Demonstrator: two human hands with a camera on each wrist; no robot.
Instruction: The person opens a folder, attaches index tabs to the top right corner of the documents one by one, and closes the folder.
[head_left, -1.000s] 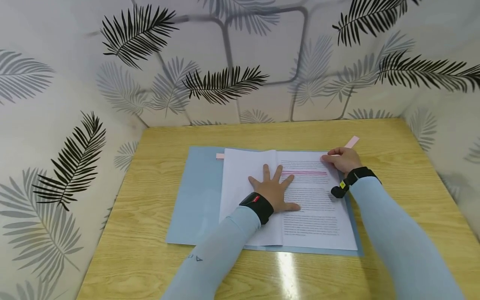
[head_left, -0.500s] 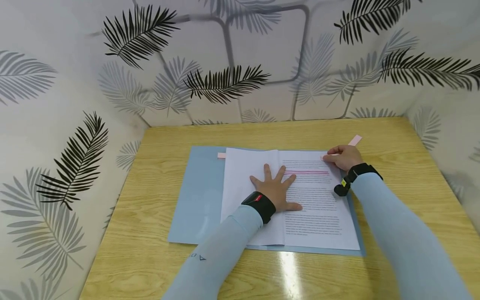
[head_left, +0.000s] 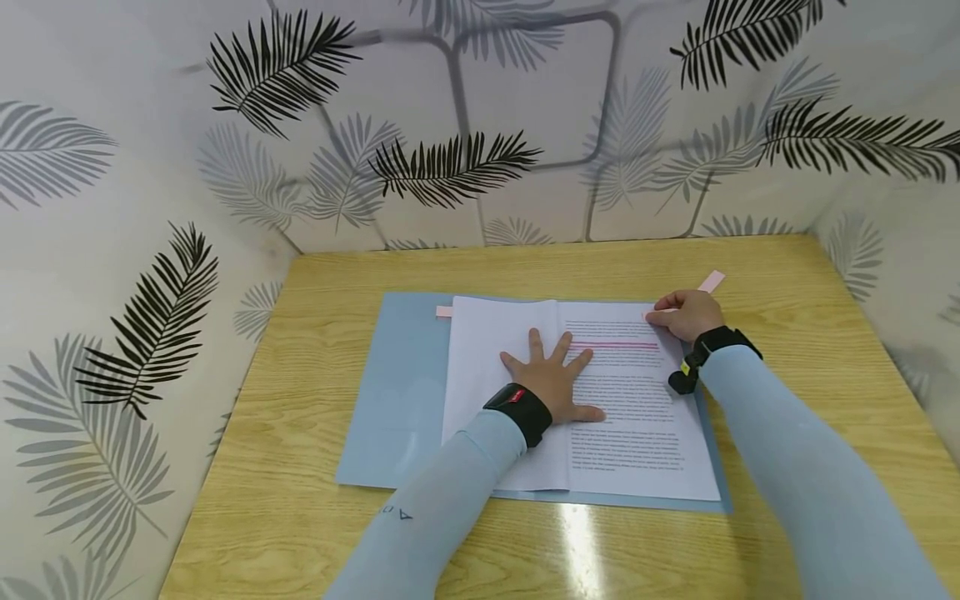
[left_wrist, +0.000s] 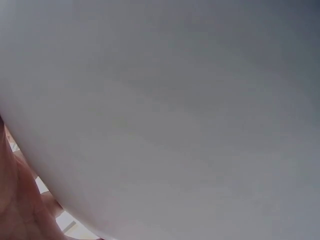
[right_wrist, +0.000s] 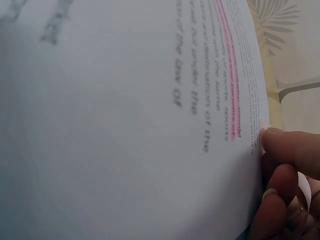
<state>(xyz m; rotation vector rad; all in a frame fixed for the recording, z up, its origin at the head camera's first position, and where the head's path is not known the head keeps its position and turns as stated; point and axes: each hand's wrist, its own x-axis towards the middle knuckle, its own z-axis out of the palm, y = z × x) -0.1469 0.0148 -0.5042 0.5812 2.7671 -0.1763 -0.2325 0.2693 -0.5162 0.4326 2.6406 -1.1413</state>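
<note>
My left hand [head_left: 551,386] lies spread over the fold of an open printed booklet [head_left: 502,333], its fingers fanned out. Only its palm edge and part of its fingers show in the left wrist view, below a large pale page surface. At the top right corner of the right-hand page [head_left: 626,450], my right hand [head_left: 687,316] pinches a pink paper strip [head_left: 711,282], whose far end sticks out past the hand. The right wrist view has the fingertips [right_wrist: 272,134] right at the page edge. A pink highlighted line [head_left: 622,345] crosses the text near the top.
The booklet lies on an open blue folder [head_left: 397,375]. Another pink tab [head_left: 444,312] juts from the left page's edge. Beneath is a wooden table [head_left: 300,358], backed by a wall [head_left: 525,208] with a leaf pattern.
Both hands keep their places on the booklet. The head view has shifted very slightly.
</note>
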